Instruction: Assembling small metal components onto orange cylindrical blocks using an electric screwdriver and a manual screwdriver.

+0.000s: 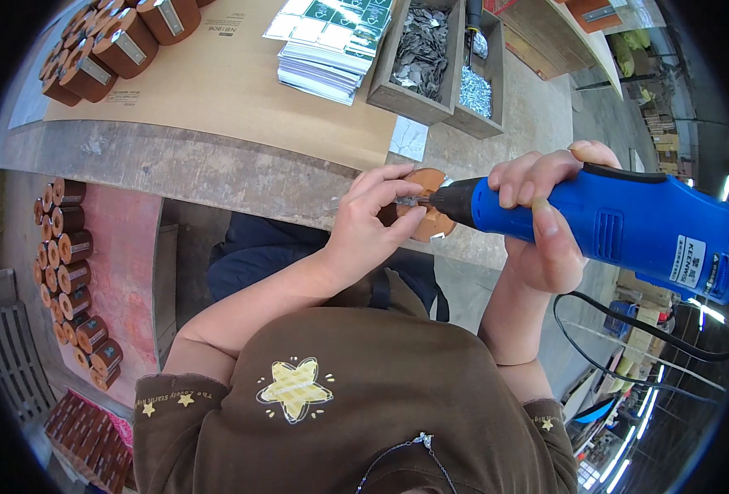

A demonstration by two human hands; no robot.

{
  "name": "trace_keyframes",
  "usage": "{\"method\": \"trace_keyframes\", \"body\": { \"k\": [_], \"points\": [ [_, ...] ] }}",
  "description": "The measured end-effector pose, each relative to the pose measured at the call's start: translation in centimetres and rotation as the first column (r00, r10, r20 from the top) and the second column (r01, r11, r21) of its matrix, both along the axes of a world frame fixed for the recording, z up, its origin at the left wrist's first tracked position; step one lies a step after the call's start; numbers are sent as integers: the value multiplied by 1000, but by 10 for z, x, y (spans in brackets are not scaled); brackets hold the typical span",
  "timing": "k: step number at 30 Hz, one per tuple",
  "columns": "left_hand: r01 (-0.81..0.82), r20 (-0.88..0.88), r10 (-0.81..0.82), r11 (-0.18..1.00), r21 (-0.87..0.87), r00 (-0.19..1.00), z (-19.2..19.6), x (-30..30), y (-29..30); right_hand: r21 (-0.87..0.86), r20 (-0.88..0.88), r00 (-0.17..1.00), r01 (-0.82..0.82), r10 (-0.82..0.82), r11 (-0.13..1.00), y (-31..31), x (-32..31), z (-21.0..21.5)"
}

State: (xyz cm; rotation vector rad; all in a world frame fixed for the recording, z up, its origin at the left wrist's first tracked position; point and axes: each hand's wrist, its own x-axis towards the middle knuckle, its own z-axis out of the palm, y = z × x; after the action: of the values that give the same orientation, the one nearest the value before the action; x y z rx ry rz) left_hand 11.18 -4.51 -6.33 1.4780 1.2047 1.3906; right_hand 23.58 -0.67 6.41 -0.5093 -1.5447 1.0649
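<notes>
My right hand (546, 210) is wrapped round a blue corded electric screwdriver (616, 226). Its black nose points left, toward a round reddish-brown wooden piece (433, 229) at the near edge of the workbench. Beside the driver's bit, the thumb and fingers of my left hand (371, 212) pinch a small grey metal piece (408, 200). That piece lies against or just in front of the wooden one; my fingers partly cover it, so the exact contact cannot be made out. The driver's nose hides part of the wooden piece.
Wooden trays hold flat grey metal bits (420, 53) and small shiny screws (474, 92). Behind lies a stack of printed cards (322, 78) on brown cardboard (216, 103). Brown round pieces (126, 48) crowd the far left; more (72, 247) stand on a reddish surface. A black cable (628, 317) loops at right.
</notes>
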Motion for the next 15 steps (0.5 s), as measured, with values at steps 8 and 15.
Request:
{"method": "trace_keyframes", "body": {
  "k": [8, 15],
  "points": [
    [11, 2, -11, 1000, -13, 1000, 1, 1, -1, 18, -5, 1000, -28, 28, 999, 0, 2, -3],
    [12, 5, -12, 1000, -18, 1000, 0, 1, -1, 0, 32, 999, -32, 32, 999, -1, -1, -2]
  ]
}}
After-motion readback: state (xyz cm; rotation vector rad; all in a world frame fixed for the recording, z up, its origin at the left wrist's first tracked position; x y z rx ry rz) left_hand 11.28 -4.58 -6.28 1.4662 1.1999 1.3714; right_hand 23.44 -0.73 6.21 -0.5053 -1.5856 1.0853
